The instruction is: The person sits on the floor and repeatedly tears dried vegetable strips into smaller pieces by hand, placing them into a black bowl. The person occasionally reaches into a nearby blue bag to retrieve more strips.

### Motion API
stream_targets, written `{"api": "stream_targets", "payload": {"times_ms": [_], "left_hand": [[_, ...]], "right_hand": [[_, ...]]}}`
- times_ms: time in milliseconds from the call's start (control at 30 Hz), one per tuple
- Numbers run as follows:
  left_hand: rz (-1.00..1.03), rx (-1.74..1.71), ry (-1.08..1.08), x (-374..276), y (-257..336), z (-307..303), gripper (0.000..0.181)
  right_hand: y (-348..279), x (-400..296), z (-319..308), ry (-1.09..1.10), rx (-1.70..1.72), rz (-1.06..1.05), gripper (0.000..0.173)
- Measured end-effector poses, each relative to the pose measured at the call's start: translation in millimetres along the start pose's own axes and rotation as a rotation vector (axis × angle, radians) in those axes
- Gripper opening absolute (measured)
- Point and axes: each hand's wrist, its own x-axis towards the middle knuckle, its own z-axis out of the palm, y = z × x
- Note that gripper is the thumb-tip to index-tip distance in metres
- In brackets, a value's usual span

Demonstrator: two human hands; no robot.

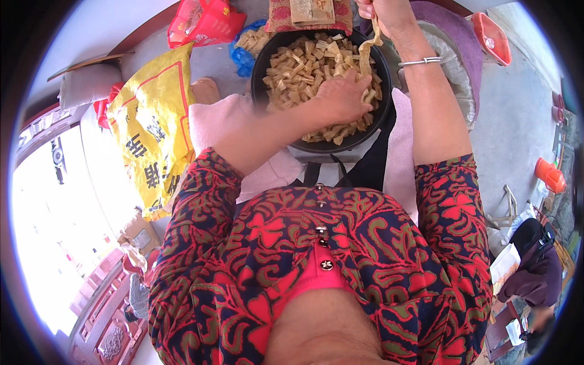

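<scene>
A round black basin (257,91) in front of me holds a heap of short, pale-brown dried pieces (296,68), perhaps cut plant strips. My left hand (344,96) reaches across into the basin, resting on the heap with its fingers toward the right side. Whether those fingers grip a piece is unclear. At the top edge, partly cut off by the frame, my right hand (388,13) is closed on a long crinkled strip (366,52) of similar colour. That strip hangs down over the basin, its lower end close to my left fingers.
Beyond the basin lies a patterned red cushion (278,18) with a flat brown piece (312,13) on it. A blue plastic bag (239,59) of similar pieces, a red bag (205,23) and a yellow sack (150,118) are leftward. A purple-rimmed container (467,59) stands right.
</scene>
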Motion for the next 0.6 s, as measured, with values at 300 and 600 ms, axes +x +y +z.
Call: {"api": "stream_targets", "payload": {"times_ms": [300, 600], "left_hand": [[-0.232, 0.207, 0.188, -12.7, -46.0, 23.4, 0.078], [-0.301, 0.266, 0.162, -41.0, -75.4, 53.9, 0.071]], "right_hand": [[-15.5, -12.2, -2.8, -0.186, 0.226, -0.126, 0.008], [-23.7, -19.7, -30.4, -0.208, 0.266, -0.096, 0.009]]}}
